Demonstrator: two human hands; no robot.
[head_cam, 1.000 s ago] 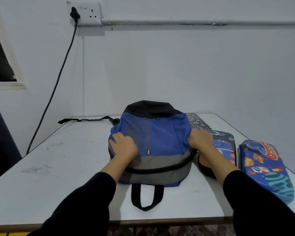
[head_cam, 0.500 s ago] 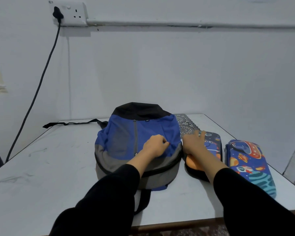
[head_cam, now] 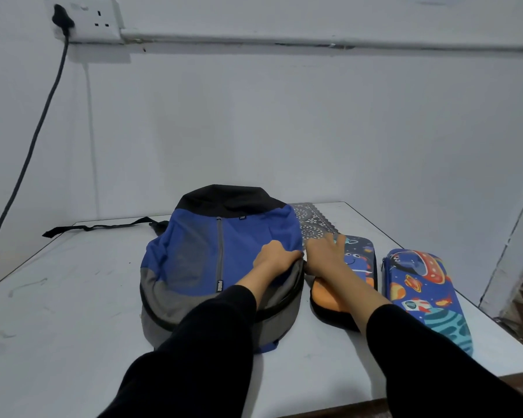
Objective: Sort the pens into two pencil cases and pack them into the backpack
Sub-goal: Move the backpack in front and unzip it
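Observation:
A blue, grey and black backpack (head_cam: 212,260) lies flat in the middle of the white table (head_cam: 58,297). My left hand (head_cam: 275,257) reaches across it and grips the fabric at its right edge, by the zip line. To its right lies a dark space-print pencil case (head_cam: 360,260) with an orange end. My right hand (head_cam: 323,254) rests on that case's left side, fingers stretched out, close beside my left hand. A second blue space-print pencil case (head_cam: 420,294) lies further right, untouched. Both cases look closed; no pens show.
A grey patterned flat piece (head_cam: 310,224) lies behind the first case. The backpack's black strap (head_cam: 97,227) trails left across the table. A wall socket (head_cam: 85,19) with a hanging cable (head_cam: 27,158) is at the upper left. The table's right edge runs close to the second case.
My left hand has crossed from the backpack's left side to its right edge and taken hold there. My right hand stays on the first pencil case. The view has swung right.

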